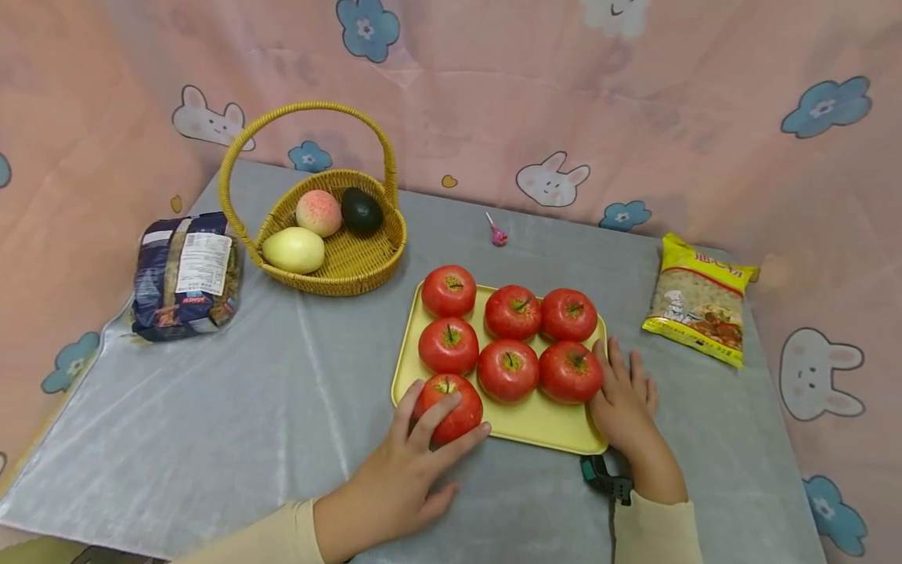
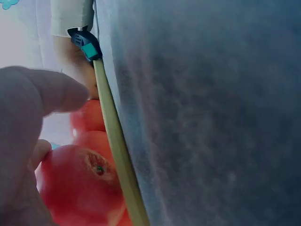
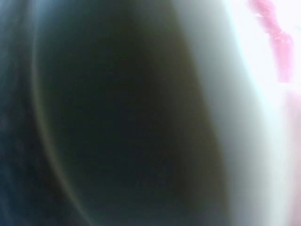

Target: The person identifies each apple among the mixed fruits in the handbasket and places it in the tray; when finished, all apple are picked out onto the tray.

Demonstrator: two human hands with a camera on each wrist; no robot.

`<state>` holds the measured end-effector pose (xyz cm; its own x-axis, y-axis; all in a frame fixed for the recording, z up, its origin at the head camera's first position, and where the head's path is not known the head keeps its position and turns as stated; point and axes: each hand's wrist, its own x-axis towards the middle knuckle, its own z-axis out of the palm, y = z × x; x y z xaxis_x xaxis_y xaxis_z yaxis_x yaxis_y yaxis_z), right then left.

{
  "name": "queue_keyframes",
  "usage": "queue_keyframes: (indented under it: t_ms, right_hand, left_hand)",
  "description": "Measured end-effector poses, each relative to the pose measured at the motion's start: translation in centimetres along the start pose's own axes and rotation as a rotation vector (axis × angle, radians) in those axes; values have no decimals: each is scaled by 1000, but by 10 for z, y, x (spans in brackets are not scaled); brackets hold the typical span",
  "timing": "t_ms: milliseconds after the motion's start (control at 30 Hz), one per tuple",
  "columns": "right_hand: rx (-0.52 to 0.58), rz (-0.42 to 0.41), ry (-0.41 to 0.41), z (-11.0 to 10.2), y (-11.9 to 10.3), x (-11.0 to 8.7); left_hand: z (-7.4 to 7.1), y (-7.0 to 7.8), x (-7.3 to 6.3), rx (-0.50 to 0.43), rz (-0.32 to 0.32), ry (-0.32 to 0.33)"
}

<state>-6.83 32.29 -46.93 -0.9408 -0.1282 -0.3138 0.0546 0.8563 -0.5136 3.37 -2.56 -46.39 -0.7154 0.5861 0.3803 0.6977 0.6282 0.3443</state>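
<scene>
Several red apples (image 1: 512,312) stand on a pale yellow rectangular tray (image 1: 543,431). My left hand (image 1: 402,470) is over the apple (image 1: 461,413) at the tray's front left corner. Its fingers spread over that apple, the thumb held apart from it. In the left wrist view, the apple (image 2: 77,186) shows beside the tray's edge (image 2: 115,132), one fingertip touching it. At the tray's right edge, my right hand (image 1: 623,403) rests with extended fingers, beside the front right apple (image 1: 571,372). The right wrist view is too blurred to show this hand's contact.
A wicker basket (image 1: 352,274) at the back left holds a peach (image 1: 319,213), a dark avocado-like fruit (image 1: 362,211) and a pale oval fruit (image 1: 294,251). Left of it lies a dark blue food bag (image 1: 186,274). A lollipop (image 1: 498,235) and a yellow-ended bag (image 1: 701,301) lie behind and right.
</scene>
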Motion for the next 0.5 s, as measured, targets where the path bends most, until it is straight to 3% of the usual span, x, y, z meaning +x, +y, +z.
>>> queue_keyframes:
  t_ms: [100,233,367,500]
  right_hand:
    - [2,3,2,2,0,-3]
    - [5,0,6,3,1,-5]
    - [18,-17,12,8,1,-5]
    - [81,-42,21,13,5,-9]
  left_hand:
    - [1,2,-3,66,12,-51]
    - [2,7,-5,99,9,-47]
    - [-6,12,-9,18,-66,-72]
    - [-28,9,-14,-78,-182,-95]
